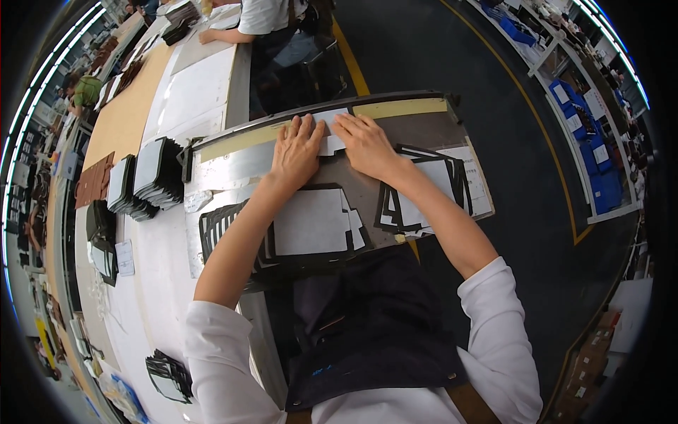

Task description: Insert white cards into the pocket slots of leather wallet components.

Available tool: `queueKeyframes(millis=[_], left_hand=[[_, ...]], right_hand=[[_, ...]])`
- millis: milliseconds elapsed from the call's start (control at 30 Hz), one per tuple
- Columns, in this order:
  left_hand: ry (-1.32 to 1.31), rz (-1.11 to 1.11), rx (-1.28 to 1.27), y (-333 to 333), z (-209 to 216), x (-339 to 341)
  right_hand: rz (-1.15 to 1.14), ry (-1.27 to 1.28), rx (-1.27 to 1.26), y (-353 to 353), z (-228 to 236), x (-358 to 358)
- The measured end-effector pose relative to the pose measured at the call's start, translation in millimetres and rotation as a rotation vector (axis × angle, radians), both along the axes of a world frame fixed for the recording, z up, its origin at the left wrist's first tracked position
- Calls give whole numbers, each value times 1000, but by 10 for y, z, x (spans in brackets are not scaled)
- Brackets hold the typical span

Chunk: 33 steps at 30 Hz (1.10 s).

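At twelve o'clock, our left hand [298, 154] and right hand [368, 147] lie palms down, fingers extended, on a white piece [330, 144] along the board's [361, 185] far edge; we cannot tell any pinch. We're seemingly aligning it; next calls for even pressure.

From the flat white piece [331, 145] on the grey rectangular board [424, 131], a black-edged white rectangular stack [311, 222] lies at six o'clock, black-framed white panels [438, 174] at four.

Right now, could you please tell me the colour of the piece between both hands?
The piece is whitish, as the head view shows.
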<state>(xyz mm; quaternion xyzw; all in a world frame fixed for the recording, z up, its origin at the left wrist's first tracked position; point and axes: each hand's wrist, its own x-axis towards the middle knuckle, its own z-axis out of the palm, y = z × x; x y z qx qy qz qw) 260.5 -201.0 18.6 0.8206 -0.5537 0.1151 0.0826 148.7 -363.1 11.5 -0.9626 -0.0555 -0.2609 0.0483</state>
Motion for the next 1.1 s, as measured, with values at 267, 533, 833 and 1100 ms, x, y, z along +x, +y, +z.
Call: queueKeyframes(millis=[267, 533, 833, 1100], left_hand=[[-99, 66, -38, -44, -119, 7], [-121, 48, -68, -62, -146, 60], [-40, -38, -56, 10, -8, 29], [46, -68, -32, 30, 99, -21]], right_hand=[[-97, -68, -84, 115, -157, 95], [-104, -93, -99, 108, -112, 146], [-61, -67, 46, 121, -63, 93], [-40, -99, -4, 115, -55, 45]])
